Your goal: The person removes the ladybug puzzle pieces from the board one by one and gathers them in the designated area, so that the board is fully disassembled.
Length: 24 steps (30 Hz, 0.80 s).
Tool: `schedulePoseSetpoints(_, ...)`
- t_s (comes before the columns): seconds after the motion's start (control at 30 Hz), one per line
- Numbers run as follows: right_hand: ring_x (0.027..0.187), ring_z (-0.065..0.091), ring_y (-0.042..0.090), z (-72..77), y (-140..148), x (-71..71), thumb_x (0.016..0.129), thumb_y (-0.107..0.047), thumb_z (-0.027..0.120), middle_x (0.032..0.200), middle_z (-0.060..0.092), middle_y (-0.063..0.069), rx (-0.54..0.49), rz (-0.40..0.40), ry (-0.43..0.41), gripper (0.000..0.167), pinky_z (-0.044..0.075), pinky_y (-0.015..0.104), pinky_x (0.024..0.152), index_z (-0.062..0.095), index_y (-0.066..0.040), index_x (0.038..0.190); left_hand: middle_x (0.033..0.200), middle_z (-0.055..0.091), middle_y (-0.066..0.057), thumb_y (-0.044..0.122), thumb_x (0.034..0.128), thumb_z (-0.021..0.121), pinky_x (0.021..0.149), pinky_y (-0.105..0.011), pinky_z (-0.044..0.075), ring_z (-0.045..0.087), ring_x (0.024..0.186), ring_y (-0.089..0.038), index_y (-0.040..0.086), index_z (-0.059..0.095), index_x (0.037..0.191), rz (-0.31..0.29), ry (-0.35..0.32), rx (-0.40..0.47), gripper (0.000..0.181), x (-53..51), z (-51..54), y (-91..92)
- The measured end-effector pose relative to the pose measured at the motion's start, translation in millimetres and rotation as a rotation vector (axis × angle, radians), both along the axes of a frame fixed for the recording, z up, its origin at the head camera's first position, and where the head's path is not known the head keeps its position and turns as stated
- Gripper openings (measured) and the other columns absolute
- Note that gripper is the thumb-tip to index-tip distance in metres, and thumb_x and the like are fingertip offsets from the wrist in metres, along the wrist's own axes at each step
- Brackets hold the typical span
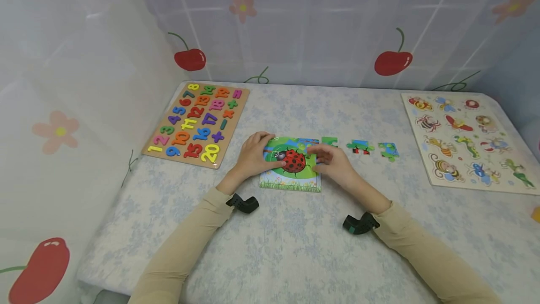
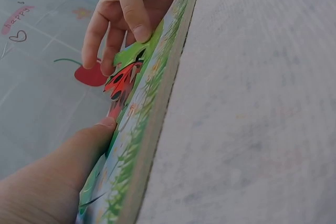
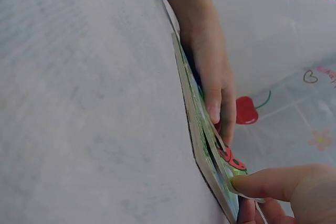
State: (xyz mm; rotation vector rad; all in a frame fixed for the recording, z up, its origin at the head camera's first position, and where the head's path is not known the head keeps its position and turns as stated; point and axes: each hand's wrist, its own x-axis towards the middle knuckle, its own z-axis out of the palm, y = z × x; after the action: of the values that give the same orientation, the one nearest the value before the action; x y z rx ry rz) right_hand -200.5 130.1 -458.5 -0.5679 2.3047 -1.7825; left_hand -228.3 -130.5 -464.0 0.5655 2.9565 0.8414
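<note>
Head, puzzle: ladybug puzzle (image 1: 294,162) on desk (image 1: 295,247); bug's head pts L, its long axis L–R (board near square, can't tell longer side).
Head, hands: L hand (image 1: 253,156) spread wide, straight thumb on puzzle; R hand (image 1: 335,164) pinching its R edge.
Head, nearby: loose pcs (image 1: 361,147) R of puzzle, insect board (image 1: 468,142) further R, number board (image 1: 190,125) L.
L wrist, bug layer (image 2: 123,80): tilted on puzzle.
R wrist, gap: layer edge off puzzle's base by R thumb.
Risk: uneven lift/press could prob. pop joints apart or jam tabs.
</note>
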Motion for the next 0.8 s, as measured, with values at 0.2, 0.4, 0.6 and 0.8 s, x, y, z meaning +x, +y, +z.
schedulePoseSetpoints(0.2, 0.104, 0.056, 0.013, -2.2, 0.0, -1.0, 0.080, 0.013, 0.063, 0.119, 0.059, 0.021, 0.049, 0.022, 0.114, 0.041, 0.048, 0.018, 0.085, 0.060, 0.004, 0.121, 0.142, 0.041, -0.011, 0.051, 0.0759, 0.075, 0.115, -0.052, 0.023, 0.036, 0.133, -0.030, 0.013, 0.042, 0.144, -0.006, 0.016, 0.001, 0.084, -0.7, -1.5, -0.8)
schedulePoseSetpoints(0.4, 0.102, 0.058, 0.026, -0.3, -0.8, -0.7, 0.080, 0.007, 0.069, 0.118, 0.061, 0.018, 0.155, 0.038, 0.217, 0.044, 0.050, 0.028, 0.084, 0.061, 0.001, 0.123, 0.143, 0.038, -0.013, 0.047, 0.0783, 0.074, 0.113, -0.054, 0.024, 0.035, 0.134, -0.032, 0.017, 0.044, 0.143, -0.052, 0.043, 0.024, 0.077, -1.6, -3.3, -1.3)
schedulePoseSetpoints(0.6, 0.101, 0.058, 0.028, -1.9, -0.8, -1.3, 0.080, 0.002, 0.073, 0.118, 0.061, 0.017, 0.201, 0.063, 0.277, 0.045, 0.050, 0.037, 0.082, 0.061, -0.001, 0.123, 0.149, 0.034, -0.012, 0.035, 0.0879, 0.068, 0.114, -0.056, 0.024, 0.027, 0.141, -0.031, 0.023, 0.062, 0.128, -0.241, 0.078, 0.061, 0.042, -1.6, -4.5, -0.3)
schedulePoseSetpoints(0.8, 0.100, 0.058, 0.028, -3.2, 0.1, 0.7, 0.080, 0.005, 0.071, 0.118, 0.061, 0.017, 0.172, 0.047, 0.269, 0.043, 0.050, 0.032, 0.082, 0.062, 0.000, 0.121, 0.148, 0.038, -0.008, 0.037, 0.0888, 0.066, 0.114, -0.055, 0.024, 0.029, 0.141, -0.028, 0.025, 0.068, 0.121, -0.290, 0.065, 0.047, 0.034, -0.6, -5.6, 1.3)
